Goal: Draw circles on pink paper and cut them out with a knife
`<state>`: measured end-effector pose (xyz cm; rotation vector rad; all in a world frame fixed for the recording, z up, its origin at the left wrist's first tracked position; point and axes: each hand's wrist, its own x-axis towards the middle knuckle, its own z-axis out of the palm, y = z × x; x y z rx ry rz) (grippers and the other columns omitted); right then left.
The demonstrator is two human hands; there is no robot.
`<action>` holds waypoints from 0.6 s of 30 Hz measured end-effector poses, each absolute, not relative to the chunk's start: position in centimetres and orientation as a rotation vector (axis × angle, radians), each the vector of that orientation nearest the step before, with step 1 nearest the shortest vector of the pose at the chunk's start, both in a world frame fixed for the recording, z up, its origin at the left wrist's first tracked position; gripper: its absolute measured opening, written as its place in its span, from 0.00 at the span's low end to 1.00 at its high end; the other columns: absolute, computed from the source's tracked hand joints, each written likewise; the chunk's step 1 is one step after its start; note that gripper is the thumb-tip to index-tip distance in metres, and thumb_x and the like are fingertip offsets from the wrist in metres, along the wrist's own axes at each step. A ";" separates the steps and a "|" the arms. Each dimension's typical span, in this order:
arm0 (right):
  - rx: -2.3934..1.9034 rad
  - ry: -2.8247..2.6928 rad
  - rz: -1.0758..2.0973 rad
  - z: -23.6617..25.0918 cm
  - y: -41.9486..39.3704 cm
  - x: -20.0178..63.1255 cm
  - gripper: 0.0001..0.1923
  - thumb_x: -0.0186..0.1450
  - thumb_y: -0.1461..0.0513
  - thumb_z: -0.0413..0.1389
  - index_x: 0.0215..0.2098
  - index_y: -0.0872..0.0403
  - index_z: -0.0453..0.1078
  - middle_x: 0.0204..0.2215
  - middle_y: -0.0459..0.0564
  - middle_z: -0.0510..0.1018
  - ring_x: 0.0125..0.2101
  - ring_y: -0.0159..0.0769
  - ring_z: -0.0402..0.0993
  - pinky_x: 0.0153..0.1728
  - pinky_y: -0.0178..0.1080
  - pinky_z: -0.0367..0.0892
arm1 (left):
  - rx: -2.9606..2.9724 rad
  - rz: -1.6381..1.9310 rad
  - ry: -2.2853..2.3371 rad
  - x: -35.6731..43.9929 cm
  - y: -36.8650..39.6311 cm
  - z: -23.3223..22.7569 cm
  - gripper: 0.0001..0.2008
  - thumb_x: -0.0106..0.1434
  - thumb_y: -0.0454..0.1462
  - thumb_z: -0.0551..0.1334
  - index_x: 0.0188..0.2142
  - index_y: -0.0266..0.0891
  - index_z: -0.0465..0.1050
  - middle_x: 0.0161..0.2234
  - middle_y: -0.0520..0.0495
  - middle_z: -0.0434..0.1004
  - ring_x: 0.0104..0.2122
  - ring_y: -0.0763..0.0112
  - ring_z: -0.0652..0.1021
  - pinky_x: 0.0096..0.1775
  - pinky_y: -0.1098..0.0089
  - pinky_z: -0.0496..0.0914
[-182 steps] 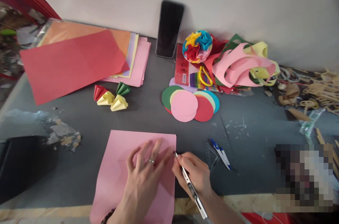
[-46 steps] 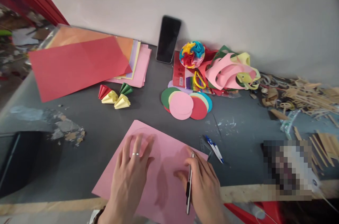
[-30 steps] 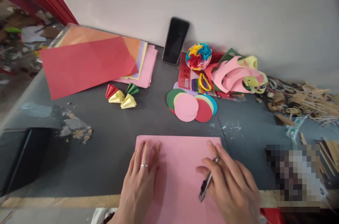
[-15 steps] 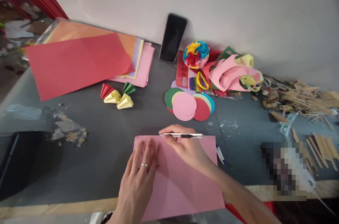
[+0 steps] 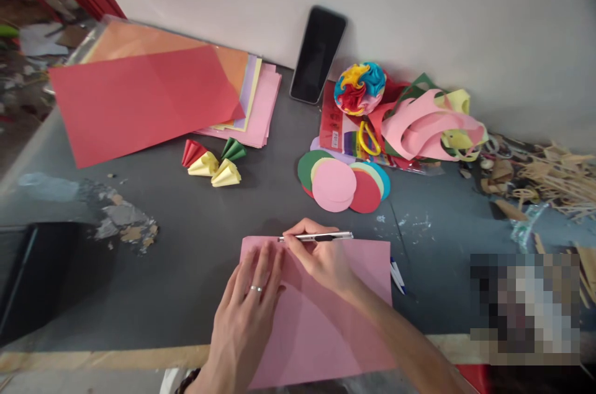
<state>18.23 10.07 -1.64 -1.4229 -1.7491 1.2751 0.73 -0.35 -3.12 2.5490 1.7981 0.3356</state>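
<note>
A pink sheet of paper [image 5: 321,332] lies in front of me, its lower end reaching past the table's front edge. My left hand [image 5: 249,295] rests flat on its left part, fingers spread a little, a ring on one finger. Near the sheet's top edge, my right hand [image 5: 321,257] pinches a slim silver-and-black pen-like tool [image 5: 344,236]. The tool is held almost level, its thin end pointing left, just above my left fingertips. I cannot tell whether that end touches the paper. A white-and-blue pen [image 5: 397,276] lies beside the sheet's right edge.
Beyond the sheet lie coloured paper circles [image 5: 334,183] and several folded paper cones [image 5: 226,172]. A phone [image 5: 318,54] leans on the wall near a paper ball [image 5: 360,89], yellow-handled scissors [image 5: 369,138] and paper offcuts [image 5: 428,124]. Coloured sheets [image 5: 139,102] are back left; wooden strips [image 5: 554,177] lie right.
The view has shifted slightly, so things on the table appear farther right. My right hand has brought the tool's thin end closer to the paper's top edge. My left hand stays on the sheet.
</note>
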 end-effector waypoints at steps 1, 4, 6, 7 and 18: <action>-1.428 -1.758 1.257 -1.7 10.0 18.2 0.10 0.70 0.54 0.55 0.37 0.48 0.75 0.28 0.46 0.81 0.27 0.34 0.76 0.30 0.36 0.68 | 2.554 0.353 1.787 0.7 -0.2 -3.0 0.32 0.66 0.26 0.54 0.70 0.33 0.57 0.68 0.43 0.69 0.64 0.55 0.72 0.59 0.59 0.74; -1.437 -1.758 1.236 -2.2 10.0 18.0 0.11 0.71 0.54 0.57 0.36 0.50 0.76 0.28 0.45 0.81 0.26 0.31 0.74 0.28 0.34 0.67 | 2.560 0.379 1.777 0.7 0.0 -2.7 0.32 0.66 0.25 0.54 0.69 0.32 0.57 0.67 0.42 0.70 0.63 0.55 0.73 0.58 0.59 0.73; -1.430 -1.763 1.234 -2.4 10.0 18.0 0.11 0.71 0.54 0.57 0.37 0.51 0.77 0.28 0.45 0.81 0.26 0.30 0.74 0.28 0.33 0.66 | 2.553 0.372 1.783 0.7 0.1 -2.7 0.32 0.66 0.26 0.54 0.70 0.32 0.57 0.67 0.42 0.70 0.64 0.55 0.73 0.59 0.59 0.72; -1.426 -1.771 1.229 -2.5 10.0 18.0 0.10 0.71 0.55 0.58 0.37 0.51 0.77 0.28 0.45 0.81 0.26 0.29 0.74 0.28 0.32 0.66 | 2.553 0.373 1.789 0.7 0.1 -2.7 0.32 0.66 0.26 0.54 0.70 0.32 0.57 0.67 0.42 0.70 0.64 0.55 0.73 0.59 0.58 0.72; -1.404 -1.805 1.173 -2.5 10.1 18.0 0.11 0.71 0.55 0.57 0.36 0.52 0.77 0.28 0.45 0.81 0.26 0.30 0.73 0.28 0.33 0.66 | 2.539 0.272 1.812 0.9 -0.3 -3.0 0.35 0.66 0.26 0.54 0.72 0.33 0.52 0.68 0.43 0.68 0.64 0.55 0.72 0.59 0.57 0.73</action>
